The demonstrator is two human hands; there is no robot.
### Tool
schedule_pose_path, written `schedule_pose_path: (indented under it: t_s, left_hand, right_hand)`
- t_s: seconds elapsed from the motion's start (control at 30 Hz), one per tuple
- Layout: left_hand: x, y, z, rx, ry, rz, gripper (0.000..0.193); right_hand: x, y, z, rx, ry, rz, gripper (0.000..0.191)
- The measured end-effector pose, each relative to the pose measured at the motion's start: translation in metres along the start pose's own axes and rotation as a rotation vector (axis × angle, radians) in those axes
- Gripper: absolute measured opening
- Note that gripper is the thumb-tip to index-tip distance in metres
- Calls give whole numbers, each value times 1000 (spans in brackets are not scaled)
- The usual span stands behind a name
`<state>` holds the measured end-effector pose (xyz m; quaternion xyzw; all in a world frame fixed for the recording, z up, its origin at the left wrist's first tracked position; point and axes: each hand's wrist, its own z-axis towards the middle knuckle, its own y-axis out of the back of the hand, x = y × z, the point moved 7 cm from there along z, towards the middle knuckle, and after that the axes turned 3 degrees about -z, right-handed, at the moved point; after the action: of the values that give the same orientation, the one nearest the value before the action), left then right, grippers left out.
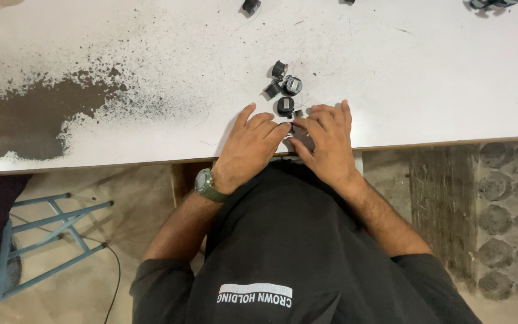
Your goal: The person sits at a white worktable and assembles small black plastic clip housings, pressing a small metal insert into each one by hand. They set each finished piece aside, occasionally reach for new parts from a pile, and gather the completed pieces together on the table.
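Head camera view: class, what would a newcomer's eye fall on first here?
Two bare hands, left hand and right hand, meet at the near edge of the white worktable, fingers pinching a small dark part that is hard to make out. Just beyond them lies a cluster of small black round parts. A large dark worn patch stains the table's left side.

Worn white table (427, 72); blue metal stool (49, 228); concrete floor (91, 282)
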<state>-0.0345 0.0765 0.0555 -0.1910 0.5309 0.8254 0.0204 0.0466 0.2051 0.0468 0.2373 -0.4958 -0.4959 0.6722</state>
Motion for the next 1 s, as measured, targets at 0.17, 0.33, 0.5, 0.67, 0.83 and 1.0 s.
schedule_pose_path:
  t_s: [0.17,0.33,0.5,0.67,0.83,1.0]
  left_hand:
    - [10,-3,0,44,51,-81,35]
    - [6,6,0,10,36,-119,34]
    - [-3,13,-4,-65,-45,2,25]
    - [-7,13,-17,-216,5,51,21]
    - [-7,9,-29,-328,129,-2,20]
    - [-3,7,-34,-393,222,-68,19]
  right_hand:
    - [-3,-2,3,2,0,9,45]
    - [2,-6,5,-28,29,-39,38]
    - [7,-6,0,-53,10,-53,36]
    - [11,-9,-3,-58,-24,-51,35]
    - [13,4,-12,-146,34,-23,37]
    - [22,4,-23,-170,171,175,29]
